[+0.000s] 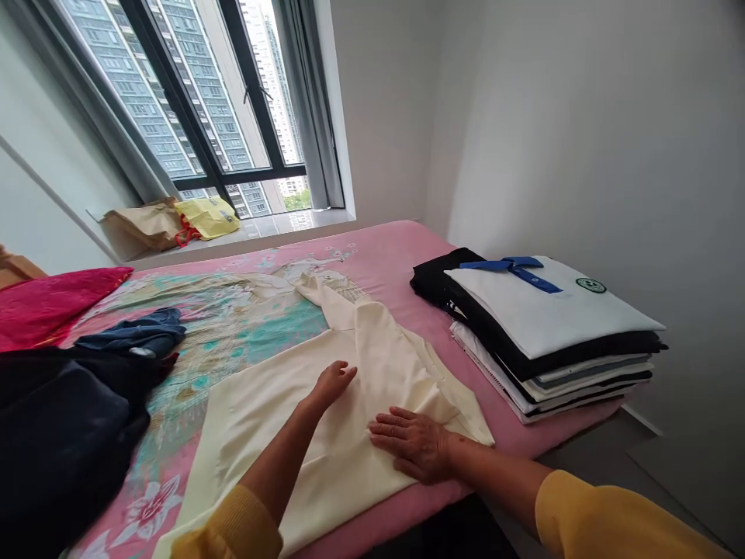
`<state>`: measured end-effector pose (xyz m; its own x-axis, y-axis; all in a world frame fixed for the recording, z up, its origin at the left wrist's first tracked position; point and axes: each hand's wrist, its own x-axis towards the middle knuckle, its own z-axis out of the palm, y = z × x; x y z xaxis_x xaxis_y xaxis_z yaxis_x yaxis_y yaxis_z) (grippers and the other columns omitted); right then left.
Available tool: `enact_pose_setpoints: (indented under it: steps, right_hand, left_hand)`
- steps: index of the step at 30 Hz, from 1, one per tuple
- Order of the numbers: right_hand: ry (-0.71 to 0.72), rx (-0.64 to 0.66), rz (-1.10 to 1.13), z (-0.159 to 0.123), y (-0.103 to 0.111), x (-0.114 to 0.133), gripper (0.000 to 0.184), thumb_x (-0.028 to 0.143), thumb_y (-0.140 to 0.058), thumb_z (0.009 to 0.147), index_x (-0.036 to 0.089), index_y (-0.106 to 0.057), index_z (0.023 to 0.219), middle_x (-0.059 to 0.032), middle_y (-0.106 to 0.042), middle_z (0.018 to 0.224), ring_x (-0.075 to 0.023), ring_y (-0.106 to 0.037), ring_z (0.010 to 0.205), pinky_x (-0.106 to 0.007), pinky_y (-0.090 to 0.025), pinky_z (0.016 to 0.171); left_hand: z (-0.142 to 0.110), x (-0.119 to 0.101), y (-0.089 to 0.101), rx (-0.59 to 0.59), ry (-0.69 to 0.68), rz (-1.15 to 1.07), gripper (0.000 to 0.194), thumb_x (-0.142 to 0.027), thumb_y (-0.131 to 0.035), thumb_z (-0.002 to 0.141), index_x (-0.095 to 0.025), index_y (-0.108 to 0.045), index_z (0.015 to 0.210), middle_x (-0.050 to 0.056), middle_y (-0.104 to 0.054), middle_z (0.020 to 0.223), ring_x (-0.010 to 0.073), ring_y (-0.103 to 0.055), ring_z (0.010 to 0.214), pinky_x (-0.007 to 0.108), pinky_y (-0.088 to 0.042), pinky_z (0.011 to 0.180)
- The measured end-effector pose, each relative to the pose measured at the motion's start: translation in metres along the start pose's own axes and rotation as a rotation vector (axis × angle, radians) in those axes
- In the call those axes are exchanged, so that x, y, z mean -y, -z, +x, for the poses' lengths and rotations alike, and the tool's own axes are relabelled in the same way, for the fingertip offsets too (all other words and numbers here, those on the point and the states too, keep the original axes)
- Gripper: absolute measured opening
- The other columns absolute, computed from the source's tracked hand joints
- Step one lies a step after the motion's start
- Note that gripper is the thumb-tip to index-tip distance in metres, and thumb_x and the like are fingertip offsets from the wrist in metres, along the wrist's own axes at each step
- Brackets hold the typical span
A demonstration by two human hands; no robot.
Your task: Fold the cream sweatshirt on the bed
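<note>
A cream-coloured garment [303,411], apparently a shirt, lies spread on the bed with its right part folded over toward the middle. My right hand [416,444] rests flat on the folded part near the bed's front edge, fingers stretched out. Over the middle of the cloth is my left hand [334,383], seen from the side, its fingers loosely bent and nothing visible in them. Whether its underside touches the cloth is hidden. The collar end of the garment points away from me.
A stack of folded clothes [559,310], topped by a white shirt with a blue collar, stands at the right. Dark clothes [64,427] and a red cloth [58,303] lie left on the pink patterned bed sheet [396,248]. Bags [206,217] sit on the windowsill.
</note>
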<state>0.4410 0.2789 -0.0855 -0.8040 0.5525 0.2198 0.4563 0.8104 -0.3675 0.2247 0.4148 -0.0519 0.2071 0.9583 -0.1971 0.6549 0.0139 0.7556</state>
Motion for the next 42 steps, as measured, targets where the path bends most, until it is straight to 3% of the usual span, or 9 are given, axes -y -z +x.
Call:
enact_pose_setpoints:
  steps: [6,14,19,24,28,32,37,39,42]
  right_hand:
    - [-0.021,-0.004,0.041,0.002,0.005,-0.008,0.057,0.031,-0.043,0.087,0.018,-0.033,0.141,-0.0067,-0.04,0.144,-0.0203,-0.025,0.137,-0.045,-0.017,0.113]
    - [-0.001,-0.037,0.022,0.004,0.008,-0.015,0.051,0.031,-0.042,0.088,0.015,-0.039,0.137,-0.0061,-0.044,0.141,-0.0171,-0.026,0.136,-0.039,-0.018,0.113]
    - [-0.014,-0.033,0.035,0.003,0.007,-0.013,0.052,0.03,-0.043,0.088,0.016,-0.038,0.138,-0.0072,-0.043,0.141,-0.0166,-0.025,0.136,-0.041,-0.018,0.113]
    - [-0.044,0.001,0.032,0.001,0.003,-0.006,0.055,0.032,-0.042,0.089,0.02,-0.032,0.142,-0.0052,-0.038,0.145,-0.0176,-0.024,0.137,-0.042,-0.015,0.114]
    - [-0.18,-0.065,-0.048,-0.001,-0.004,0.004,0.062,0.038,-0.046,0.086,0.021,-0.03,0.144,-0.0063,-0.036,0.146,-0.0226,-0.026,0.137,-0.042,-0.019,0.114]
    - [-0.302,-0.112,-0.161,-0.006,-0.018,0.011,0.055,0.042,-0.045,0.086,0.019,-0.045,0.136,-0.0094,-0.043,0.141,-0.0286,-0.036,0.132,-0.043,-0.027,0.11]
    - [-0.342,-0.043,-0.238,-0.012,-0.039,0.009,0.052,0.046,-0.042,0.086,0.018,-0.052,0.129,-0.0081,-0.051,0.134,-0.0257,-0.04,0.129,-0.045,-0.028,0.111]
    - [-0.382,-0.071,-0.278,-0.015,-0.047,0.007,0.054,0.048,-0.044,0.085,0.019,-0.052,0.129,-0.0063,-0.049,0.136,-0.026,-0.037,0.132,-0.045,-0.026,0.112]
    - [-0.385,-0.116,-0.323,-0.017,-0.056,0.005,0.053,0.05,-0.042,0.085,0.02,-0.053,0.128,-0.0046,-0.046,0.138,-0.0265,-0.031,0.134,-0.046,-0.024,0.113]
  left_hand:
    - [0.088,-0.042,-0.033,0.173,0.111,-0.418,0.039,-0.046,-0.061,0.074,-0.012,-0.063,0.094,0.015,-0.069,0.097,0.0242,-0.066,0.089,0.032,-0.053,0.074]
    - [0.138,-0.123,-0.005,0.284,0.134,-0.728,0.038,-0.04,-0.07,0.065,-0.01,-0.062,0.088,0.013,-0.068,0.078,0.0274,-0.067,0.083,0.041,-0.054,0.078]
    - [0.096,-0.184,0.02,0.309,-0.078,-0.873,0.036,-0.027,-0.072,0.064,-0.014,-0.063,0.096,0.006,-0.069,0.09,0.0201,-0.065,0.087,0.037,-0.051,0.088]
    - [-0.019,-0.203,0.059,0.498,-0.422,-0.663,0.04,-0.024,-0.074,0.063,-0.015,-0.063,0.1,0.005,-0.068,0.09,0.0221,-0.063,0.09,0.04,-0.047,0.089]
    - [-0.119,-0.171,0.109,0.614,-0.467,-0.224,0.026,-0.032,-0.071,0.066,-0.018,-0.068,0.088,0.006,-0.067,0.095,0.0261,-0.059,0.097,0.04,-0.045,0.089]
    - [-0.171,-0.075,0.144,0.405,-0.375,0.137,0.018,-0.038,-0.068,0.067,-0.02,-0.067,0.065,0.009,-0.063,0.104,0.0249,-0.056,0.099,0.035,-0.041,0.094]
    - [-0.19,0.083,0.138,0.0,0.077,0.072,0.042,-0.035,-0.061,0.061,-0.019,-0.068,0.099,0.007,-0.065,0.102,0.021,-0.061,0.085,0.033,-0.049,0.078]
    - [-0.197,0.118,0.129,-0.057,0.195,0.042,0.057,-0.038,-0.053,0.067,-0.014,-0.058,0.118,0.008,-0.067,0.096,0.0189,-0.063,0.076,0.031,-0.049,0.07]
    - [-0.205,0.132,0.119,-0.136,0.208,0.075,0.058,-0.046,-0.046,0.075,-0.013,-0.054,0.121,0.01,-0.067,0.102,0.02,-0.063,0.085,0.03,-0.048,0.073]
